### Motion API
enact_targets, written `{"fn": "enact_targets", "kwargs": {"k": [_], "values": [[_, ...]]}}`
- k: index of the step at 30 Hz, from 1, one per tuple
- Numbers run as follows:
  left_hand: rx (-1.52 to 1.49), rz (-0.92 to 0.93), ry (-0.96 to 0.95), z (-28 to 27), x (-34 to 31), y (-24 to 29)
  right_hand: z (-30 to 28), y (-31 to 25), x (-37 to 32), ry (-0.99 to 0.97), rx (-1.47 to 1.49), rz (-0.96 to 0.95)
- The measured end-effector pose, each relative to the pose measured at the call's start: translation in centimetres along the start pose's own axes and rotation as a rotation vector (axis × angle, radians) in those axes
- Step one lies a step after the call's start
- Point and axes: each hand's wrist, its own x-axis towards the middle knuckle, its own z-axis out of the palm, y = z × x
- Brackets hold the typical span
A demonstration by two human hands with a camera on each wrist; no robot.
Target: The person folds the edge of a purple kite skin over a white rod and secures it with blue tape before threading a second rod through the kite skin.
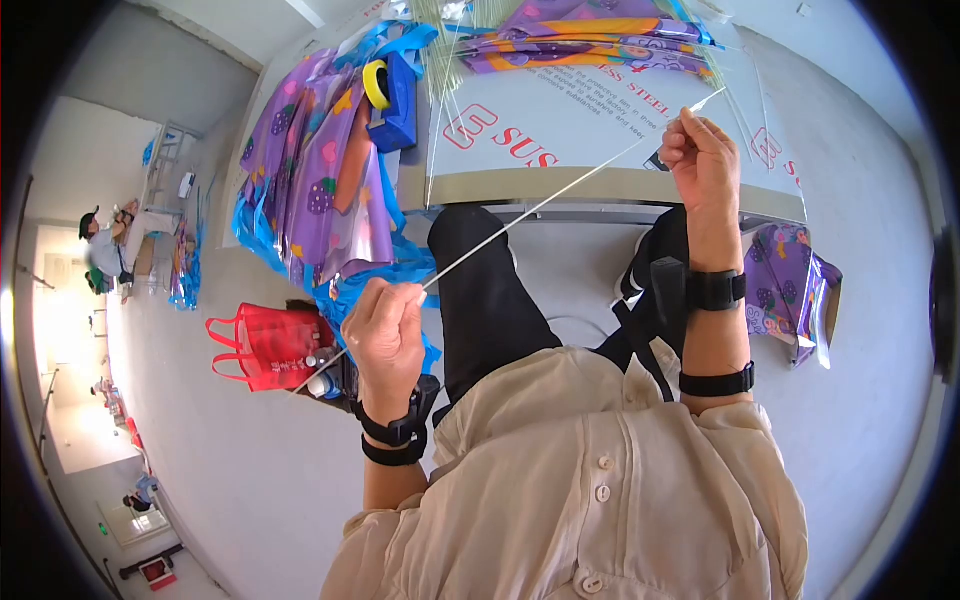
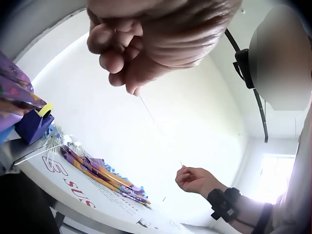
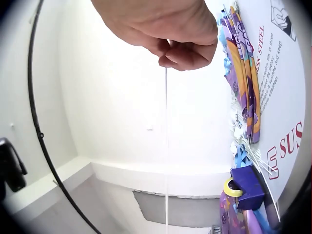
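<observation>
A long, thin white rod (image 1: 520,222) slants across in front of the body, over the near edge of the table (image 1: 640,182). My left hand (image 1: 385,335) pinches it low on the left, above the thigh, with fingers curled in. A thin end runs on behind this hand to the lower left. Higher on the right, over the tabletop, my right hand (image 1: 708,165) pinches the rod between thumb and fingers, and a pale tip sticks out past them. In the right wrist view the rod (image 3: 166,146) runs straight down from the fingertips.
Purple printed sheets (image 1: 310,170) with blue ribbons hang over the table's left side, beside a blue tape dispenser (image 1: 398,115). A folded purple-and-orange bundle (image 1: 590,45) lies at the back near thin white rods. A red bag (image 1: 270,345) is lower left; a purple printed box (image 1: 785,285) stands right.
</observation>
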Motion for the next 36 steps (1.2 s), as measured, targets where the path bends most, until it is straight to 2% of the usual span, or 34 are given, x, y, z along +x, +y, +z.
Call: {"fn": "enact_targets", "kwargs": {"k": [1,3,5,9,15,17,19,21,23,26,27,29,31,33,35,36], "values": [[0.095,0.089,0.023,0.0,0.0,-0.1,-0.3,0.1,0.1,-0.001,0.044,0.037],[0.158,0.122,0.032,-0.1,0.0,-0.5,-1.2,0.8,0.8,-0.028,0.140,0.107],[0.229,0.242,0.063,0.2,0.2,-0.9,-1.6,0.9,1.2,-0.061,0.264,0.195],[0.181,0.225,0.078,0.1,-0.2,-1.3,-0.9,0.7,0.6,-0.064,0.109,0.115],[0.118,0.136,0.001,-0.2,-0.6,-1.9,-0.2,0.7,0.2,-0.088,0.097,0.089],[0.073,0.123,0.016,-0.1,-0.6,-2.0,-0.3,0.7,0.1,-0.123,0.009,0.046],[0.065,0.110,0.004,-0.2,-0.5,-1.6,-0.1,0.6,-0.1,-0.115,-0.024,0.026],[0.051,0.070,-0.010,-0.2,-0.6,-1.5,0.3,0.5,-0.2,-0.020,-0.146,-0.022],[0.050,0.091,-0.030,-0.2,-0.6,-1.6,0.2,0.6,0.0,-0.032,-0.115,-0.046],[-0.019,0.016,-0.169,0.0,-1.0,-1.6,0.2,0.8,0.2,-0.101,0.183,-0.038],[-0.021,0.025,-0.167,0.0,-1.1,-1.5,0.0,0.9,0.3,-0.101,0.184,-0.047],[-0.129,0.008,-0.290,0.5,-1.2,-1.5,-0.2,0.9,0.7,-0.272,0.489,0.068],[-0.158,-0.004,-0.291,1.0,-1.4,-1.6,-0.4,0.9,0.5,-0.265,0.477,0.051],[-0.290,-0.186,-0.535,0.8,-1.7,-1.6,-1.3,0.6,0.8,-0.414,0.444,0.008],[-0.438,-0.272,-0.567,1.0,-2.1,-2.3,-1.4,-0.1,0.9,-0.421,0.284,-0.035],[-0.467,-0.300,-0.554,0.7,-2.1,-2.4,-2.0,0.2,1.6,-0.526,0.246,-0.100]]}}
